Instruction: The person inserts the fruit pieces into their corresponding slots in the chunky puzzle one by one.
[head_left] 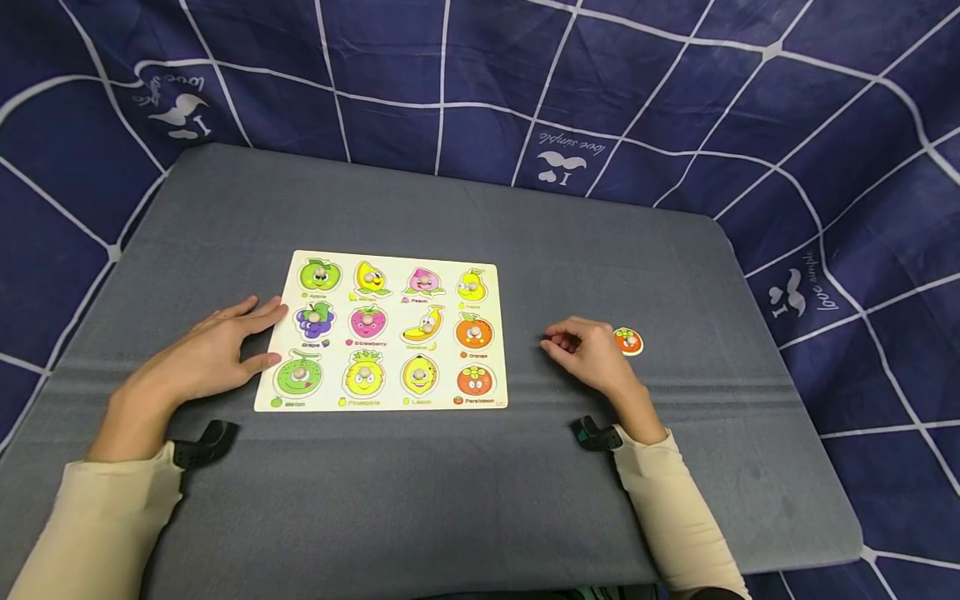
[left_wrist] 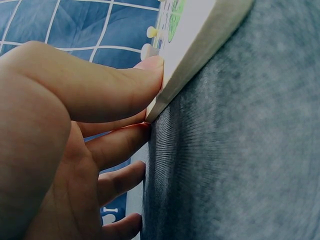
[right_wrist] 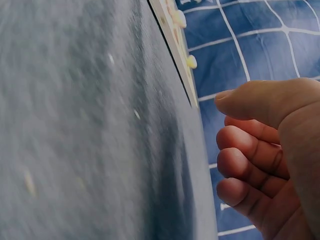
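A pale wooden fruit puzzle board (head_left: 390, 340) lies flat on the grey surface in the head view, with several knobbed fruit pieces in it. At its lower right corner, the persimmon picture (head_left: 476, 381) shows no knob. My left hand (head_left: 213, 346) rests at the board's left edge, fingers extended. In the left wrist view the thumb (left_wrist: 125, 90) touches that edge. To the right of the board, my right hand (head_left: 588, 352) hovers with its fingers loosely bent and nothing between them. Just beyond it lies a loose orange-red persimmon piece (head_left: 628, 341), partly hidden by the hand.
A grey padded table (head_left: 450, 492) stretches under both hands, slightly wrinkled on the right. Dark blue cloth (head_left: 390, 75) with white grid lines hangs behind and along both sides. Each wrist carries a black camera band, the left one (head_left: 206, 444) beside the cuff.
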